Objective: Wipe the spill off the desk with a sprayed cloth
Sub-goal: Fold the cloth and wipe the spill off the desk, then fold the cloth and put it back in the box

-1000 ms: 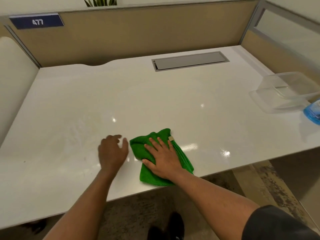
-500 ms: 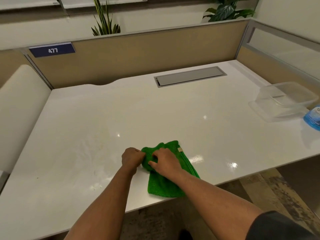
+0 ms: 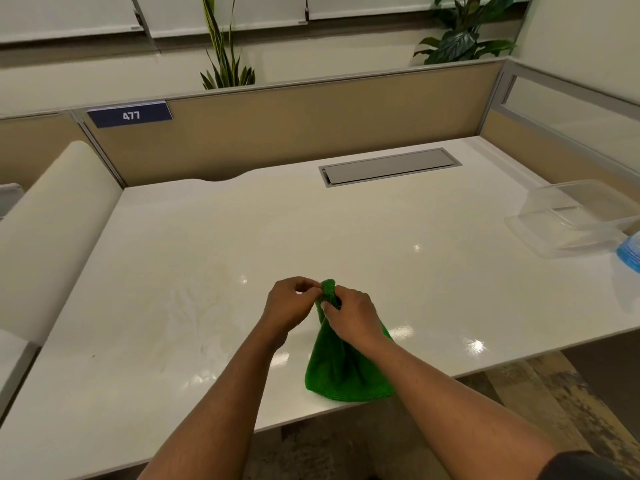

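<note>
A green cloth (image 3: pixel 341 368) hangs bunched over the front edge of the white desk (image 3: pixel 346 237). Its top corner is pinched between my left hand (image 3: pixel 289 304) and my right hand (image 3: pixel 349 311), which meet above the desk surface. The lower part of the cloth drapes down and touches the desk near the edge. A faint streaky smear (image 3: pixel 195 306) shows on the glossy desktop to the left of my hands.
A clear plastic container (image 3: pixel 575 216) sits at the right edge, with a blue bottle (image 3: pixel 630 252) partly cut off beside it. A grey cable flap (image 3: pixel 389 166) is set into the desk at the back. Beige partitions enclose the back and right sides.
The cloth lay flat under my right palm; both hands have since gathered its top corner and lifted it off the desk. The view has tilted upward.
</note>
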### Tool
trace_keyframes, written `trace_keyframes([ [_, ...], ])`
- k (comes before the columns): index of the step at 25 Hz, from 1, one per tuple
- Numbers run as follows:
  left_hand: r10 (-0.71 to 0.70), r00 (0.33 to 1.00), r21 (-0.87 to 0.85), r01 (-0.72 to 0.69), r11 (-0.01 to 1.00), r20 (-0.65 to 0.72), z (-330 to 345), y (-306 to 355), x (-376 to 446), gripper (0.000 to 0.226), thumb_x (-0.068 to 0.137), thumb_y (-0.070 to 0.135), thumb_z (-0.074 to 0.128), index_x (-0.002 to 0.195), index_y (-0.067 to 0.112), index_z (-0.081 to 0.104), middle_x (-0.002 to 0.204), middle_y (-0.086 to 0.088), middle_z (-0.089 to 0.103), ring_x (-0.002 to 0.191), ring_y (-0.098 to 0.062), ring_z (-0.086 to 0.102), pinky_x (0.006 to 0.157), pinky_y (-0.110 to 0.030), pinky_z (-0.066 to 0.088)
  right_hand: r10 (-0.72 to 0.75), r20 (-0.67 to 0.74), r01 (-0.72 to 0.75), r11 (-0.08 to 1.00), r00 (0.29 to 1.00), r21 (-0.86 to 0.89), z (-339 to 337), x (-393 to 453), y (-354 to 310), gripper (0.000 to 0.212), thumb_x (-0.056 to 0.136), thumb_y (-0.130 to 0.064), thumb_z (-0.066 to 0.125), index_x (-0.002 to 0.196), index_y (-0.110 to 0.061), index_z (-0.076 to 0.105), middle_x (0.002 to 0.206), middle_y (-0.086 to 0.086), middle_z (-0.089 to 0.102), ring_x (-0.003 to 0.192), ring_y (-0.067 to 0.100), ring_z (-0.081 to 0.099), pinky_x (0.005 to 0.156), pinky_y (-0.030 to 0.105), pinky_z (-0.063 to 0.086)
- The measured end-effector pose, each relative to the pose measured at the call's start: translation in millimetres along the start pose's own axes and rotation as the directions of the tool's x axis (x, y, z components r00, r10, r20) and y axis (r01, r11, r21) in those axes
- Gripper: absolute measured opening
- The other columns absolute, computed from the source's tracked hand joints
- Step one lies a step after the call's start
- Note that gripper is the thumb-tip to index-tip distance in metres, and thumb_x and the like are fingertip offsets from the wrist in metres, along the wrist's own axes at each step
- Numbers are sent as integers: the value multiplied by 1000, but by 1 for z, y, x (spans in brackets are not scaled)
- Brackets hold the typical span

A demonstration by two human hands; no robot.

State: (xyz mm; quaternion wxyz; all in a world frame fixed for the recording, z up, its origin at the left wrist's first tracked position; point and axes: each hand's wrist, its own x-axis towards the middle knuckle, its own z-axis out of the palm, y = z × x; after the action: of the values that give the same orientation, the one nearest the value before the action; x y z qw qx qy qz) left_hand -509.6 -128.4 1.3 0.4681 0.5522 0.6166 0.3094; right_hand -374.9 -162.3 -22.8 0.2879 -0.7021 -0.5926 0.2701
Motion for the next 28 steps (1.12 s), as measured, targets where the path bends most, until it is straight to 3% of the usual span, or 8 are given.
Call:
trace_keyframes([
  [4, -134, 983, -5, 134, 991, -127, -19, -28, 2, 32, 89, 14, 54, 117, 15, 68, 114, -6, 69, 105, -23, 62, 86, -37, 51, -22, 103, 11, 995, 994, 102, -11, -4, -19, 17, 90, -31, 56, 90, -15, 61, 82, -1, 64, 77, 17, 62, 67, 31, 53],
  [8, -184, 983, -12, 184, 983, 24, -36, -43, 2, 41, 92, 9, 50, 131, 16, 57, 128, -9, 62, 115, -26, 57, 91, -39, 47, -75, 247, -3, 954, 966, 301, -33, -5, -49, 19, 91, -30, 54, 107, -22, 63, 100, -2, 67, 93, 17, 63, 78, 32, 53],
  [11, -90, 985, -194, 118, 974, 144, -49, -34, -1, 32, 94, 12, 51, 122, 27, 57, 121, -4, 66, 113, -18, 58, 103, -43, 40, -127, 361, -72, 869, 924, 490, -51, -5, -70, 17, 94, -23, 53, 106, -26, 64, 106, 3, 69, 100, 20, 66, 87, 36, 55],
  [13, -74, 985, -388, 129, 913, 154, -65, -29, 2, 46, 90, 12, 56, 134, 23, 50, 123, -9, 66, 115, -23, 58, 109, -46, 34, -153, 378, -117, 790, 913, 602, -64, -2, -81, 18, 96, -17, 52, 103, -25, 65, 106, 5, 71, 100, 20, 67, 85, 35, 56],
  [17, 3, 972, -539, 128, 833, 236, -106, -20, 2, 66, 74, 17, 72, 136, 10, 51, 122, -17, 65, 112, -30, 56, 95, -39, 44, -166, 366, -160, 684, 916, 711, -77, 12, -92, 21, 97, -9, 49, 110, -14, 65, 110, 13, 70, 101, 27, 68, 90, 42, 56],
  [20, 49, 975, -478, 62, 876, 216, -132, -10, -1, 54, 66, 24, 84, 116, 12, 67, 108, -6, 72, 110, -28, 56, 87, -38, 48, -190, 359, -139, 684, 914, 716, -77, 20, -98, 20, 97, -8, 49, 109, -13, 65, 107, 11, 72, 98, 26, 70, 87, 40, 57],
  [25, 158, 918, -160, -106, 981, 363, -152, -11, -4, 92, 65, 35, 86, 139, 55, 35, 154, 15, 32, 136, -11, 36, 108, -39, 32, -265, 528, -137, 785, 807, 605, -71, 29, -113, 19, 95, -13, 50, 99, -20, 67, 84, -6, 76, 79, 9, 72, 71, 26, 54],
  [28, 181, 848, 20, -220, 975, 499, -152, -4, -9, 82, 69, 34, 86, 137, 52, 43, 155, 16, 34, 142, -6, 29, 114, -36, 25, -298, 576, -115, 812, 761, 573, -69, 37, -127, 20, 93, -13, 50, 96, -20, 68, 84, -5, 76, 79, 10, 72, 66, 23, 56],
])
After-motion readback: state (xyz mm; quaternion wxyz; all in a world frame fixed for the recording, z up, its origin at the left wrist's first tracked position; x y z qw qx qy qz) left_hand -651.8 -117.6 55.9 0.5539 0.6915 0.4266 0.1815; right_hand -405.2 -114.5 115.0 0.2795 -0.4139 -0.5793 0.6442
